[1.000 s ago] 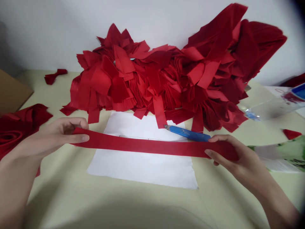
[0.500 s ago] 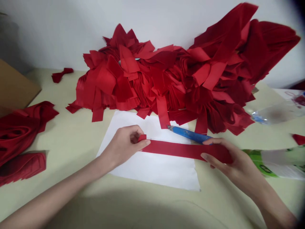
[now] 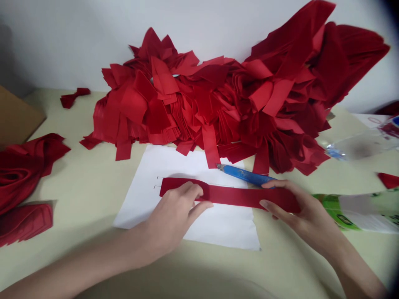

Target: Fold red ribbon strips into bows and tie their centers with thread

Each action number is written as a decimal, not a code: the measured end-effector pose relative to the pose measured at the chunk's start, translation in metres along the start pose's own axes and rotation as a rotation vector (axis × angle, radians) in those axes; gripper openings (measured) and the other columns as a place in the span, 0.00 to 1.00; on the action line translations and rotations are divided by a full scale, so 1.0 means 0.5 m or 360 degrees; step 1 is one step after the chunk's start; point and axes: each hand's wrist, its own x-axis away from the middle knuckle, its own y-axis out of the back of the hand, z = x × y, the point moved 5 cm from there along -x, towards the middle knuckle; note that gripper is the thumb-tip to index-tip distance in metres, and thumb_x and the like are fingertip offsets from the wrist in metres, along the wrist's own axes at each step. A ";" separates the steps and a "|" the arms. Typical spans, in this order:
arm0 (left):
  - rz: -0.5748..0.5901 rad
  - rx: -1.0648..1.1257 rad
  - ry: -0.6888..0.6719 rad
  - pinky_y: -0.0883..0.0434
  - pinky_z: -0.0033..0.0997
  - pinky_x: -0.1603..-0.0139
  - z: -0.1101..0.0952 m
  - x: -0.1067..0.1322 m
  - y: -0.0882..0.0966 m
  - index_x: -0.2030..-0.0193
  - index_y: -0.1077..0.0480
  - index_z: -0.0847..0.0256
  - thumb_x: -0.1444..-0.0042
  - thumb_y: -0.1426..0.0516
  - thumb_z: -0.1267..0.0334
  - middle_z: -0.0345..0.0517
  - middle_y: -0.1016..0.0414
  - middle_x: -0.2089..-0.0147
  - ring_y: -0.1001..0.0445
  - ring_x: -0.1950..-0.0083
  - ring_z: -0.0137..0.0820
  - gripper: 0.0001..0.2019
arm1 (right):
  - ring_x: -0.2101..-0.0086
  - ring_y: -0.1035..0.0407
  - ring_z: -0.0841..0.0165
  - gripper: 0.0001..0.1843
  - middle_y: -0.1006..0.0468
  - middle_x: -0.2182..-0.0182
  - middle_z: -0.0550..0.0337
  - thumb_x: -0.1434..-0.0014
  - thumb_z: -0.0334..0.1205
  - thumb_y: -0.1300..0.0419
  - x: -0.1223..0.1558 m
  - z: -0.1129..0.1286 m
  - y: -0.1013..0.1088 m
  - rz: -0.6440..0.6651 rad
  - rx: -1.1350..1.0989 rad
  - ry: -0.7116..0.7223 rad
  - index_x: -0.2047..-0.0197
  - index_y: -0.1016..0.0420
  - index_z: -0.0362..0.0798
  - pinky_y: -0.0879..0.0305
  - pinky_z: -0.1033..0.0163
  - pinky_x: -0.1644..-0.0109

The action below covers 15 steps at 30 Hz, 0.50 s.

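Observation:
A red fabric strip (image 3: 230, 195) lies across a white sheet of paper (image 3: 174, 166) that bears thin drawn lines at the strip's left end. My left hand (image 3: 174, 218) rests flat on the strip near its left part, fingers stretched along it. My right hand (image 3: 296, 209) pinches the strip's right end between thumb and fingers. A blue pen (image 3: 245, 174) lies just behind the strip, close to my right hand.
A big heap of cut red strips (image 3: 224, 99) fills the back of the cream table (image 3: 87, 187). Folded red fabric (image 3: 21, 182) and a brown box (image 3: 17, 116) sit at the left. A green-and-white packet (image 3: 358, 209) and clear plastic (image 3: 358, 145) lie at the right.
The strip, held up stretched between both hands, came down onto the paper. My left hand let go of its pinch on the end and now presses flat on the strip.

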 end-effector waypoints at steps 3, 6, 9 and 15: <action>-0.0027 -0.0355 -0.0271 0.28 0.37 0.63 -0.016 0.027 0.005 0.60 0.31 0.63 0.38 0.51 0.67 0.47 0.26 0.62 0.27 0.64 0.34 0.08 | 0.78 0.33 0.72 0.19 0.27 0.61 0.59 0.48 0.53 0.39 0.000 -0.002 0.001 -0.0001 -0.0004 -0.0007 0.56 0.34 0.53 0.31 0.63 0.73; -0.0129 -0.0702 -0.0427 0.31 0.48 0.49 -0.010 0.039 0.022 0.51 0.32 0.65 0.41 0.50 0.73 0.54 0.30 0.47 0.32 0.47 0.44 0.13 | 0.77 0.32 0.71 0.19 0.26 0.60 0.58 0.48 0.53 0.40 0.000 -0.003 0.001 0.0001 0.0003 0.0014 0.56 0.34 0.53 0.31 0.62 0.72; -0.0101 -0.0765 -0.0372 0.35 0.51 0.43 0.019 0.030 0.044 0.48 0.33 0.65 0.42 0.48 0.72 0.54 0.34 0.41 0.40 0.38 0.45 0.15 | 0.76 0.31 0.70 0.19 0.26 0.63 0.60 0.48 0.52 0.39 -0.002 -0.005 0.000 0.0005 0.0039 0.0025 0.56 0.33 0.53 0.31 0.61 0.70; -0.0010 -0.0573 -0.0183 0.34 0.48 0.43 0.075 0.010 0.078 0.54 0.30 0.59 0.43 0.49 0.72 0.47 0.28 0.46 0.34 0.41 0.39 0.13 | 0.75 0.31 0.70 0.20 0.26 0.58 0.59 0.48 0.53 0.39 -0.005 -0.016 -0.001 0.0017 0.0037 -0.0011 0.55 0.34 0.54 0.31 0.61 0.68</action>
